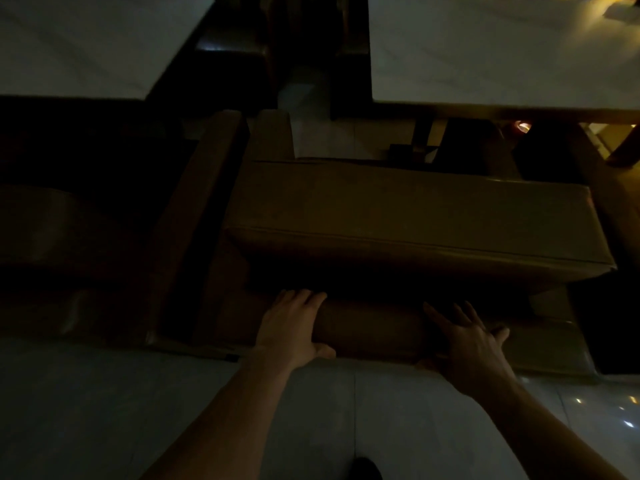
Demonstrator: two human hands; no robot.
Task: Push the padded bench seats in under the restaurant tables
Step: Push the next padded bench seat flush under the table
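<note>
a: how far along are you with this one?

b: not far, by the look of it. your left hand [294, 323] lies flat over the padded top edge of the bench back [370, 329], fingers spread over the far side and thumb on the near side, and your right hand [467, 337] rests open on the same edge further right. neither is clenched; both press rather than grip.

a: and the seat itself?

b: the brown bench seat [412, 216] sits in plain view, well short of the right table [502, 53]. only its far edge is near the table's front edge, with floor showing between. so i judge the push is only starting.

a: anything already finished?

b: hard to say in this dim light. a second bench [187, 220] stands just beside it on the left, facing the left table [86, 46], and it also looks out in the open. so you likely have this seat to slide forward, then that one.
</note>
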